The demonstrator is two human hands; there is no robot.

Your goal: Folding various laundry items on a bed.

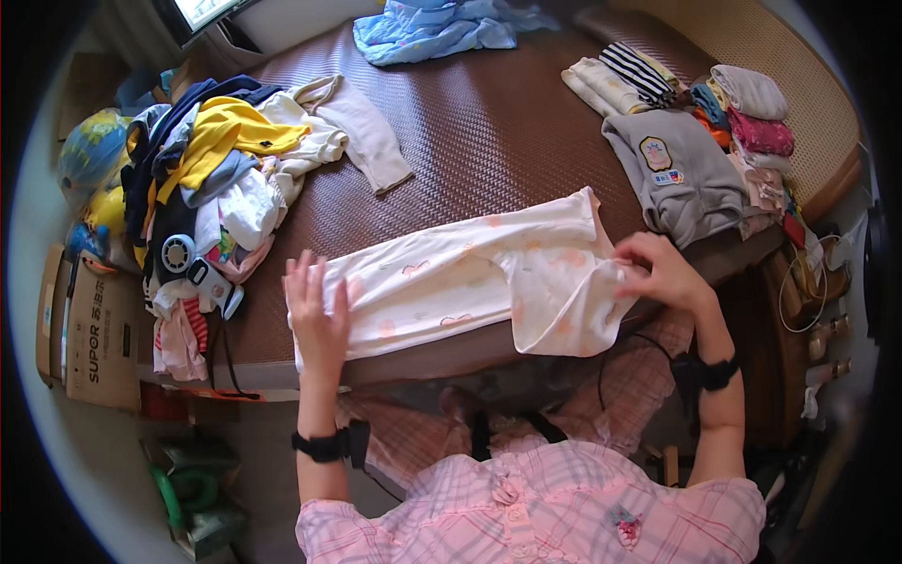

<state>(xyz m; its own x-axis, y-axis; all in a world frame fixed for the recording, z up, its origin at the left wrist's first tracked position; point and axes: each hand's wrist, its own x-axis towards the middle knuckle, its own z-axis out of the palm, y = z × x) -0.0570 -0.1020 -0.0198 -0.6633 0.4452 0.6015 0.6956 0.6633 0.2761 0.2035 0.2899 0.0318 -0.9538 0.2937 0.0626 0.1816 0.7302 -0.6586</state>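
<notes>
A white child's garment (423, 296) with pale pink and orange prints lies stretched sideways along the near edge of the bed. Its right part has a flap (557, 317) turned over towards me, with creases running through it. My left hand (316, 310) rests on the garment's left end, fingers spread and nothing gripped. At the other end, my right hand (659, 271) pinches the cloth edge between thumb and fingers; the exact grip is partly hidden by the fingers.
A brown woven mat (465, 141) covers the bed. Heaped clothes (232, 155) lie left, with a small handheld fan (177, 252) on them. Folded clothes (761, 134) and a grey garment (676, 176) sit right. Blue cloth (437, 32) lies at the far side; a cardboard box (102, 331) stands left.
</notes>
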